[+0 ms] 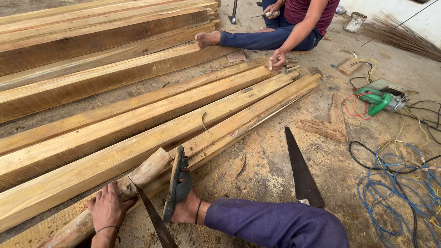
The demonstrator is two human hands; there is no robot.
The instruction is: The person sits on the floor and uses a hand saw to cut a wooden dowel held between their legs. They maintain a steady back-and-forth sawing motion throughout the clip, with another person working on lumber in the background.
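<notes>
My left hand [108, 209] grips a rough, rounded length of wood [149, 171] that lies slanted across the end of a long plank [138, 147]. My foot in a dark sandal [178, 187] presses against the same piece, just right of the hand. A dark narrow blade [154, 217] runs from the wood, between hand and foot, down out of the bottom edge; what holds it is hidden. My right hand is out of view. My leg in blue trousers [275, 225] stretches along the bottom.
Several long planks [92, 78] lie side by side across the sawdust-covered floor. A handsaw [301, 174] lies to the right, with a green power tool [379, 98] and tangled cables [399, 183] beyond. Another person [294, 27] sits at the top, one hand on a small wood piece.
</notes>
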